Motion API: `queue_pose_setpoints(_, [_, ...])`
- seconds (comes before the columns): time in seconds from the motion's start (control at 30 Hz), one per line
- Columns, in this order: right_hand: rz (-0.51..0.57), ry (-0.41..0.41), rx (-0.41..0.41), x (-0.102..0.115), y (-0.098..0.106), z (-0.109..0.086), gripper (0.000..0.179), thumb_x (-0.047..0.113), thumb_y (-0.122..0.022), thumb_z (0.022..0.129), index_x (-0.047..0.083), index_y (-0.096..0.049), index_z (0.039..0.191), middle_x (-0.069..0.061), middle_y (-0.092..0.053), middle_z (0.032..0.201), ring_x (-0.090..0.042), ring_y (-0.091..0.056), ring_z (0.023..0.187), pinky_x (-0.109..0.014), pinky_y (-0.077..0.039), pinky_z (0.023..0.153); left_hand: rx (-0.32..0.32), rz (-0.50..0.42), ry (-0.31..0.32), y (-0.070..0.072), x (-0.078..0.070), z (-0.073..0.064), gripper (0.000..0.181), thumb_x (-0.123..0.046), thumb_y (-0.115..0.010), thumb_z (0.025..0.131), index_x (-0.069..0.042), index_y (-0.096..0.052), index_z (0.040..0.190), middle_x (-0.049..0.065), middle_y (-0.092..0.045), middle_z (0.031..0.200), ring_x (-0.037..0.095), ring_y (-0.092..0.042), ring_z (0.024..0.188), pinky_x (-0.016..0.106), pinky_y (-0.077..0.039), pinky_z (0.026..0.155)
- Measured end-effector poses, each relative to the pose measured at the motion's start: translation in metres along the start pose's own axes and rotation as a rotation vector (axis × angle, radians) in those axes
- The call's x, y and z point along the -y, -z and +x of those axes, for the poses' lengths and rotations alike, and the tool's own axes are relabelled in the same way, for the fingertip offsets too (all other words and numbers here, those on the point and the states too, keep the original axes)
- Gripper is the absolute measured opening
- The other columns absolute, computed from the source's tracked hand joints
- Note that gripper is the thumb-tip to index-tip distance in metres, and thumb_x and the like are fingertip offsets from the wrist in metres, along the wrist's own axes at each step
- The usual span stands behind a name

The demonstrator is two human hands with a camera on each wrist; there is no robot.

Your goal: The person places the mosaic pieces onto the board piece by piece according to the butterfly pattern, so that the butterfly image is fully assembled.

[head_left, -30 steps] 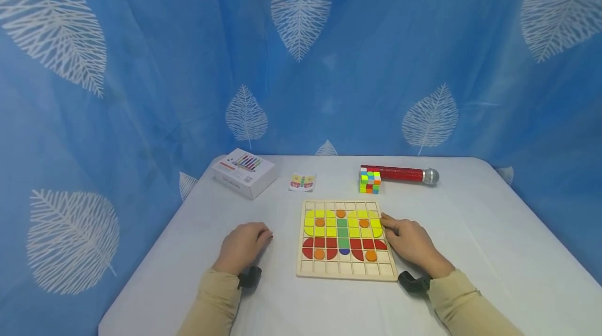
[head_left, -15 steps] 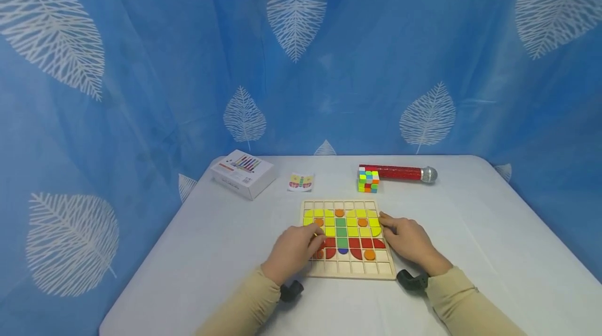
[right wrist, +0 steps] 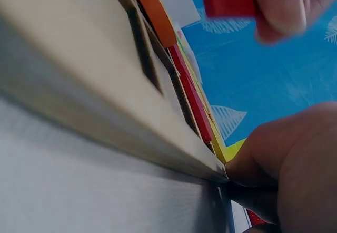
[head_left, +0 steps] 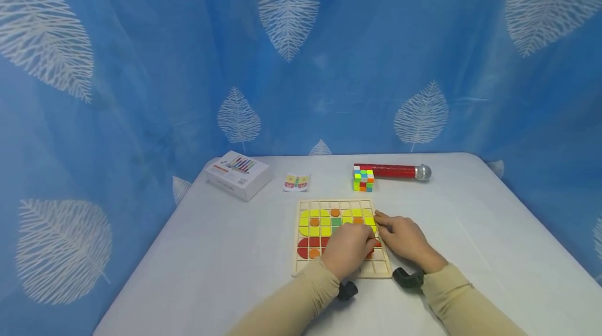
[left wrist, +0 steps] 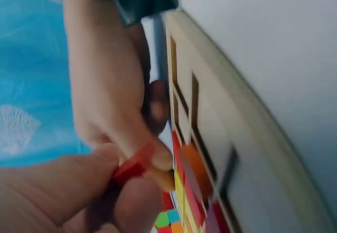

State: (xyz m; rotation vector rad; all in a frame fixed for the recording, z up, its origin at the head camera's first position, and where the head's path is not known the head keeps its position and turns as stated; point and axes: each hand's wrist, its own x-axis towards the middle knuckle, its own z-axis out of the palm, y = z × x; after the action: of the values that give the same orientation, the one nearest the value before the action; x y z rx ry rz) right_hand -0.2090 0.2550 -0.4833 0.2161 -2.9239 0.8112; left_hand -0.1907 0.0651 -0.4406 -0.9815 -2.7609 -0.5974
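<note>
My left hand [head_left: 347,248] reaches over the lower right of the wooden grid board [head_left: 302,267], pinching a small red puzzle piece [left wrist: 132,168] between thumb and finger. That piece is held above the board, and its full shape is hidden. My right hand [head_left: 405,239] rests on the table with its fingertips touching the board's right edge. Yellow pieces [head_left: 314,231], red pieces [head_left: 314,242], orange discs [head_left: 335,212] and a green piece [head_left: 336,222] sit in the grid. The left hand covers part of the pattern.
Behind the board lies a picture card [head_left: 296,183] with a similar pattern. A white box [head_left: 239,175] stands at the back left. Toward the back right are a colourful puzzle cube [head_left: 363,179] and a red microphone [head_left: 392,171]. A blue leaf-print curtain [head_left: 188,64] hangs behind the table.
My left hand has come from the table left of the board, across its left side, to the lower right. The right hand has stayed at the right edge.
</note>
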Motion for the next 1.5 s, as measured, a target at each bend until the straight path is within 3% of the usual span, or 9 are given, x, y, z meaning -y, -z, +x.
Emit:
queue_pose_setpoints(0.17, [0.002, 0.01, 0.007, 0.002, -0.001, 0.002, 0.041, 0.019, -0.06, 0.099, 0.002, -0.066, 0.135, -0.013, -0.061, 0.144, -0.04, -0.062, 0.127, -0.055, -0.053, 0.093, -0.036, 0.152, -0.065, -0.009, -0.008, 0.003, 0.006, -0.028, -0.077, 0.094, -0.022, -0.077, 0.092, -0.011, -0.066, 0.07, -0.001, -0.053, 0.058, 0.015, -0.042, 0.052])
queue_pose_setpoints(0.23, [0.003, 0.006, 0.014, 0.002, -0.002, 0.003, 0.041, 0.019, -0.059, 0.099, 0.002, -0.065, 0.136, -0.013, -0.06, 0.145, -0.041, -0.06, 0.128, -0.057, -0.052, 0.096, -0.044, 0.167, -0.085, -0.012, -0.008, 0.002, 0.007, -0.03, -0.078, 0.093, -0.023, -0.077, 0.092, -0.011, -0.066, 0.071, -0.001, -0.054, 0.059, 0.014, -0.041, 0.051])
queue_pose_setpoints(0.43, [0.004, -0.007, 0.026, 0.003, 0.001, 0.004, 0.042, 0.017, -0.06, 0.098, 0.003, -0.065, 0.137, -0.013, -0.06, 0.145, -0.04, -0.067, 0.117, -0.05, -0.055, 0.085, 0.02, -0.008, -0.063, -0.015, -0.007, 0.003, 0.012, -0.034, -0.079, 0.091, -0.023, -0.075, 0.088, -0.015, -0.062, 0.071, -0.004, -0.048, 0.06, 0.011, -0.037, 0.055])
queue_pose_setpoints(0.6, [-0.001, 0.003, 0.03, 0.003, 0.002, 0.003, 0.041, 0.019, -0.059, 0.1, 0.002, -0.064, 0.137, -0.013, -0.059, 0.145, -0.043, -0.059, 0.129, -0.057, -0.053, 0.094, 0.06, -0.116, -0.062, -0.016, -0.001, 0.001, 0.007, -0.028, -0.081, 0.09, -0.021, -0.08, 0.091, -0.017, -0.065, 0.071, -0.005, -0.049, 0.062, 0.009, -0.038, 0.058])
queue_pose_setpoints(0.77, [0.001, -0.015, 0.035, 0.004, 0.002, 0.003, 0.041, 0.019, -0.058, 0.101, 0.002, -0.063, 0.138, -0.013, -0.058, 0.146, -0.043, -0.055, 0.133, -0.06, -0.05, 0.1, 0.084, -0.134, -0.073, -0.017, 0.006, -0.002, 0.006, -0.025, -0.082, 0.09, -0.02, -0.083, 0.093, -0.016, -0.07, 0.075, -0.007, -0.054, 0.068, 0.008, -0.041, 0.063])
queue_pose_setpoints(1.0, [0.015, -0.033, 0.041, 0.004, 0.001, 0.003, 0.041, 0.019, -0.059, 0.101, 0.003, -0.063, 0.139, -0.012, -0.058, 0.147, -0.043, -0.054, 0.134, -0.061, -0.048, 0.101, 0.158, -0.141, 0.01, -0.017, 0.013, -0.005, 0.008, -0.033, -0.082, 0.089, -0.029, -0.084, 0.095, -0.025, -0.072, 0.079, -0.01, -0.055, 0.072, 0.011, -0.041, 0.06])
queue_pose_setpoints(1.23, [0.004, -0.044, 0.048, 0.003, 0.002, 0.002, 0.041, 0.019, -0.059, 0.101, 0.003, -0.063, 0.139, -0.012, -0.058, 0.147, -0.044, -0.056, 0.132, -0.058, -0.051, 0.097, 0.067, -0.057, -0.02, -0.021, 0.012, -0.004, 0.012, -0.039, -0.085, 0.085, -0.026, -0.084, 0.087, -0.021, -0.066, 0.072, -0.005, -0.049, 0.067, 0.012, -0.036, 0.055])
queue_pose_setpoints(1.5, [0.004, -0.032, 0.036, 0.003, 0.001, 0.001, 0.041, 0.019, -0.059, 0.101, 0.003, -0.063, 0.139, -0.012, -0.058, 0.147, -0.043, -0.055, 0.133, -0.059, -0.05, 0.099, 0.049, -0.05, 0.048, -0.023, 0.008, -0.002, 0.017, -0.04, -0.086, 0.083, -0.026, -0.081, 0.09, -0.018, -0.061, 0.074, -0.003, -0.047, 0.067, 0.014, -0.037, 0.055])
